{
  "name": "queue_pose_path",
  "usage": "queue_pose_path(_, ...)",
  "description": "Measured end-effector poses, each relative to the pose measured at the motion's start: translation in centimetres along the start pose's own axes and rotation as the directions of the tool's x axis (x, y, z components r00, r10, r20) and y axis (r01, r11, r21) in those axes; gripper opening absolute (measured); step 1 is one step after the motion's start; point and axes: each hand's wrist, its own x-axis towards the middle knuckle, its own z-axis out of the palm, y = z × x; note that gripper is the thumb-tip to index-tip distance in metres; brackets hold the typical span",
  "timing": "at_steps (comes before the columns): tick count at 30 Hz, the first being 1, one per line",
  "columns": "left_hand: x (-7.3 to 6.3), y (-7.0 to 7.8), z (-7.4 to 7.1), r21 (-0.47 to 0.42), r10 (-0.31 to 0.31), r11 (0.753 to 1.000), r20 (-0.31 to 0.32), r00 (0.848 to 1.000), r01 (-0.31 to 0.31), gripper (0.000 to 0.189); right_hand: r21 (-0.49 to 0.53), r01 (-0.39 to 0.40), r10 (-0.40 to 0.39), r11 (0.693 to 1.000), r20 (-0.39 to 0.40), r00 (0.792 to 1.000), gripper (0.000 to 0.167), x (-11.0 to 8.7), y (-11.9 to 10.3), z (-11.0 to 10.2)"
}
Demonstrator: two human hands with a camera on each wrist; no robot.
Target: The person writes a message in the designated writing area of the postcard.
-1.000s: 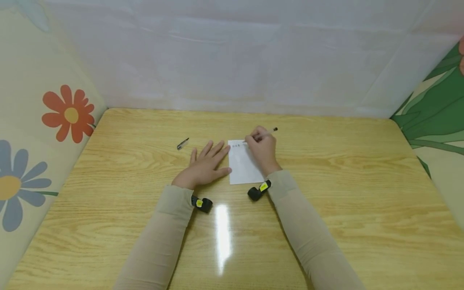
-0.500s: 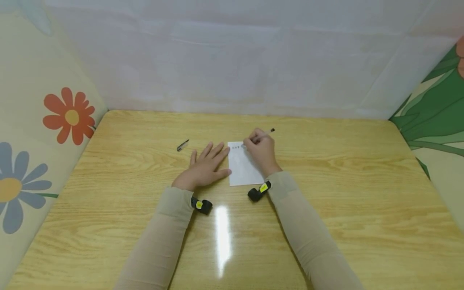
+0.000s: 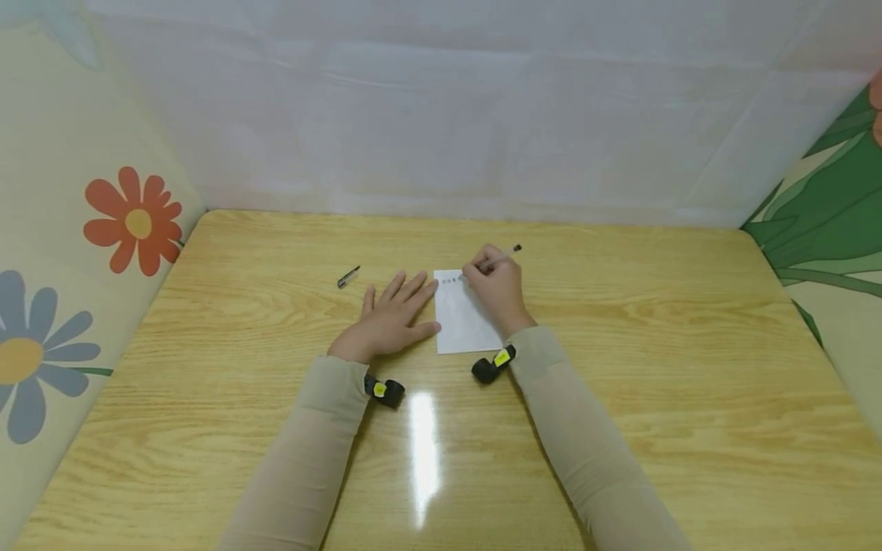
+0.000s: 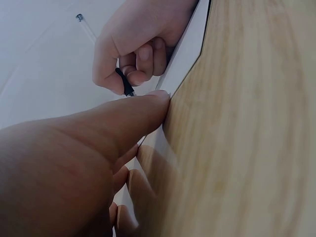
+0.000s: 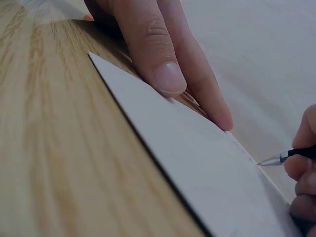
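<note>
Pen [image 3: 498,257] pinched in right hand [image 3: 498,289], left hand [image 3: 388,317] flat (steadying paper [image 3: 463,321])

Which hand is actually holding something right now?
The right hand: it grips the pen over the paper. The left hand lies flat, holding nothing.

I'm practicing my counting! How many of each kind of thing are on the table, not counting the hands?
Pens: 1, held by the right hand, the pen
Pen caps: 1, the pen cap
Sheets of paper: 1, the paper, with the left hand at its edge
Total: 3
</note>
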Motion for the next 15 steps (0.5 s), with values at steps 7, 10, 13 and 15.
queue_pose_path(7, -0.16, 0.19, -0.08, 0.002, -0.001, 1.0, 0.0, 1.0, 0.001, 0.075, -0.01, 0.007, -0.007, 1.0, -0.004, 1.0, 0.012, -0.01, -0.09, -0.03)
queue_pose_path(10, -0.2, 0.23, -0.1, 0.0, -0.002, 1.0, 0.001, 1.0, 0.002, 0.075, -0.011, 0.008, -0.008, 1.0, -0.007, 1.0, 0.012, -0.01, -0.11, -0.03)
queue_pose_path(13, -0.14, 0.21, -0.08, -0.005, -0.001, 1.0, 0.0, 1.0, 0.001, 0.075, -0.013, 0.011, -0.011, 1.0, -0.01, 1.0, 0.012, -0.01, -0.11, -0.02)
queue_pose_path(15, -0.1, 0.19, -0.06, -0.006, 0.0, 1.0, -0.003, 1.0, 0.0, 0.075, -0.015, 0.012, -0.012, 1.0, -0.012, 1.0, 0.012, 0.01, -0.09, 0.0)
